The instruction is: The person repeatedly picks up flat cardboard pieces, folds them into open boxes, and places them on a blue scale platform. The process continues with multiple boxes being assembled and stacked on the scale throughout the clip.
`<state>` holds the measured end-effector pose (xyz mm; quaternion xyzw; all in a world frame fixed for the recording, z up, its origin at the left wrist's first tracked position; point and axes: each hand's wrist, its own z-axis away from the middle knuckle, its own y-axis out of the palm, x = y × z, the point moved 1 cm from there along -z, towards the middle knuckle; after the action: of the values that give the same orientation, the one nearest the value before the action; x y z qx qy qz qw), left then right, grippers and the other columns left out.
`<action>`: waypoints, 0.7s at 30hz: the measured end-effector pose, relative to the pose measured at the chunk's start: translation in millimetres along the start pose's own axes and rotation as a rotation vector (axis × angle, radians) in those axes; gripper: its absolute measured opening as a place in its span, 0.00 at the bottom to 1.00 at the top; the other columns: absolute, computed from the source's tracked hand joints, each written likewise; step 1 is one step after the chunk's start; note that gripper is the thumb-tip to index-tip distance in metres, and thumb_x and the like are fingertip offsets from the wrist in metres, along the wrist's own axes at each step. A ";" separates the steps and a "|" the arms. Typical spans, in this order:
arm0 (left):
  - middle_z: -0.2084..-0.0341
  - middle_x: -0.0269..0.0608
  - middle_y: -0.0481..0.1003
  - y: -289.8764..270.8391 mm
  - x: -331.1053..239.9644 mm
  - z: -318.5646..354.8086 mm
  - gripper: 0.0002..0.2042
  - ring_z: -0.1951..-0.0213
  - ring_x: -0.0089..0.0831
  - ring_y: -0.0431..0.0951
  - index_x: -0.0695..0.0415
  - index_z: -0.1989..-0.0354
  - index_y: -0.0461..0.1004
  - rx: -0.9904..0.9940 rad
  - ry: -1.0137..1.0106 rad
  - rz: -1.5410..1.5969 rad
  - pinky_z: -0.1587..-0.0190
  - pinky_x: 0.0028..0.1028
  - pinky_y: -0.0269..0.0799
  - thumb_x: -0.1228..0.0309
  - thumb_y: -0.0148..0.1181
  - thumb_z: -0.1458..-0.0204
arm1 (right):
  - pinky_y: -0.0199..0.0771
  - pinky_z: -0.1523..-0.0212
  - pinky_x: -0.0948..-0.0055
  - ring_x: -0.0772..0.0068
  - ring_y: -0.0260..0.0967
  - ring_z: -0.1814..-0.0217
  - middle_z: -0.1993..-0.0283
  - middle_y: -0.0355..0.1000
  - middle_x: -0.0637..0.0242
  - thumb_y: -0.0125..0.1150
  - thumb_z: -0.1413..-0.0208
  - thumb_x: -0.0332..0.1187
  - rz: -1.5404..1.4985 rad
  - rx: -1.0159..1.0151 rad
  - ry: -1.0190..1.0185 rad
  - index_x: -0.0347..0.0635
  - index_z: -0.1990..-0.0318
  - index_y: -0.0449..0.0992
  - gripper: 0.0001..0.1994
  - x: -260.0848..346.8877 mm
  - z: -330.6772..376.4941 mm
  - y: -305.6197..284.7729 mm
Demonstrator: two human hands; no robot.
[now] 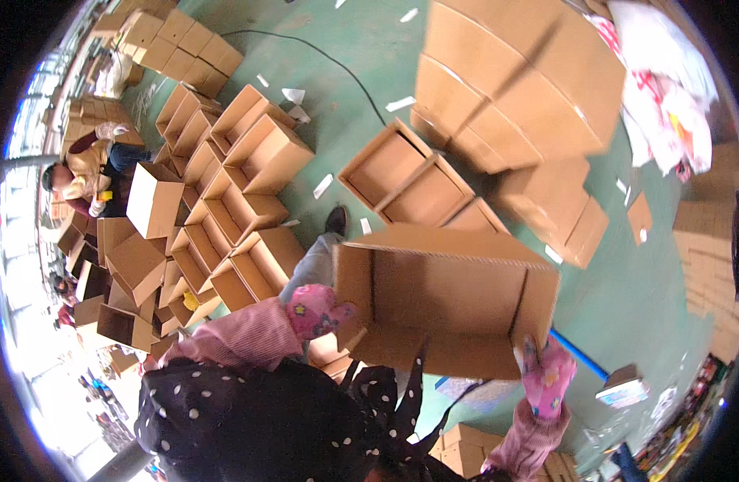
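Observation:
An open cardboard box is held up in front of me, its hollow inside facing me. My left hand, in a pink flowered glove, grips the box's left wall, with the fingers partly hidden behind it. At the lower right corner my right hand, gloved alike, is closed on the box's edge. Just beyond the held box, open boxes stand on the floor in a row.
Many open boxes stand in rows at the left, near a person in an apron. Stacked cartons rise at the far right, with white sacks behind. Paper scraps and a black cable lie on the green floor. A blue-handled tool lies right.

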<state>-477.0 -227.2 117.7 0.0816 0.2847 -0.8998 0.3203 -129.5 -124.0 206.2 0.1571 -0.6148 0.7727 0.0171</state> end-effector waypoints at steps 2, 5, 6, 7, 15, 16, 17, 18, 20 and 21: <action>0.83 0.51 0.71 -22.3 42.7 -13.9 0.22 0.76 0.42 0.73 0.62 0.80 0.72 -0.173 -0.168 0.112 0.73 0.34 0.67 0.50 0.51 0.60 | 0.61 0.83 0.66 0.55 0.62 0.83 0.85 0.64 0.57 0.54 0.56 0.38 0.021 -0.058 -0.182 0.41 0.79 0.69 0.10 43.6 -60.7 11.0; 0.86 0.45 0.71 -38.6 97.0 -50.5 0.18 0.80 0.36 0.72 0.61 0.77 0.73 -0.461 -0.013 0.462 0.77 0.31 0.66 0.55 0.52 0.58 | 0.62 0.83 0.67 0.57 0.63 0.82 0.84 0.65 0.57 0.53 0.55 0.38 0.035 -0.157 -0.448 0.41 0.78 0.68 0.10 93.8 -144.0 34.8; 0.86 0.42 0.70 -41.6 114.9 -65.4 0.17 0.82 0.33 0.70 0.61 0.76 0.72 -0.437 -0.064 0.505 0.79 0.29 0.65 0.56 0.51 0.57 | 0.62 0.83 0.67 0.58 0.64 0.82 0.84 0.65 0.58 0.53 0.55 0.38 0.041 -0.181 -0.535 0.40 0.78 0.68 0.10 113.6 -179.0 49.9; 0.87 0.39 0.69 -50.0 132.7 -84.4 0.16 0.84 0.29 0.69 0.60 0.75 0.71 -0.377 -0.149 0.576 0.81 0.27 0.64 0.57 0.51 0.57 | 0.62 0.82 0.67 0.58 0.64 0.82 0.84 0.65 0.58 0.52 0.54 0.38 0.043 -0.205 -0.609 0.40 0.78 0.68 0.10 135.0 -214.6 69.3; 0.76 0.53 0.71 -89.3 150.7 -239.9 0.22 0.68 0.47 0.72 0.62 0.76 0.71 -0.517 -0.465 0.499 0.66 0.37 0.66 0.51 0.50 0.58 | 0.66 0.69 0.64 0.57 0.68 0.70 0.72 0.69 0.55 0.45 0.50 0.43 0.208 -0.024 -0.581 0.40 0.70 0.69 0.15 193.2 -402.8 231.5; 0.75 0.53 0.71 -83.8 149.2 -250.5 0.22 0.67 0.48 0.71 0.62 0.77 0.71 -0.470 -0.452 0.477 0.65 0.37 0.65 0.51 0.49 0.57 | 0.66 0.68 0.63 0.57 0.68 0.69 0.71 0.69 0.55 0.45 0.50 0.44 0.216 -0.013 -0.574 0.40 0.69 0.70 0.16 187.5 -411.8 246.7; 0.78 0.53 0.72 -77.9 147.0 -257.3 0.22 0.70 0.49 0.72 0.61 0.80 0.72 -0.478 -0.435 0.507 0.67 0.38 0.66 0.51 0.48 0.57 | 0.66 0.68 0.64 0.57 0.68 0.68 0.71 0.69 0.55 0.44 0.50 0.44 0.238 -0.012 -0.563 0.40 0.68 0.70 0.16 180.7 -416.9 258.6; 0.79 0.52 0.71 -72.6 147.2 -267.0 0.22 0.71 0.49 0.72 0.61 0.80 0.72 -0.453 -0.410 0.546 0.67 0.38 0.66 0.50 0.47 0.57 | 0.67 0.68 0.64 0.57 0.68 0.68 0.70 0.69 0.55 0.44 0.50 0.45 0.267 0.028 -0.552 0.40 0.68 0.70 0.16 177.9 -425.8 278.1; 0.79 0.52 0.71 -58.7 143.3 -277.7 0.21 0.71 0.48 0.72 0.60 0.80 0.72 -0.467 -0.385 0.639 0.67 0.38 0.66 0.51 0.46 0.57 | 0.67 0.68 0.63 0.57 0.68 0.67 0.70 0.70 0.56 0.46 0.51 0.46 0.306 0.161 -0.505 0.40 0.68 0.71 0.17 174.4 -439.5 314.8; 0.78 0.52 0.71 -52.3 141.3 -282.0 0.21 0.70 0.47 0.72 0.59 0.79 0.72 -0.443 -0.408 0.582 0.67 0.38 0.66 0.51 0.46 0.57 | 0.67 0.68 0.63 0.57 0.68 0.67 0.70 0.70 0.55 0.46 0.52 0.46 0.314 0.181 -0.483 0.40 0.69 0.71 0.17 167.9 -439.2 327.9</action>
<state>-630.0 -109.7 -137.3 -0.0920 0.3673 -0.6865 0.6208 -458.4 187.8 -144.8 0.2402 -0.5463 0.7580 -0.2630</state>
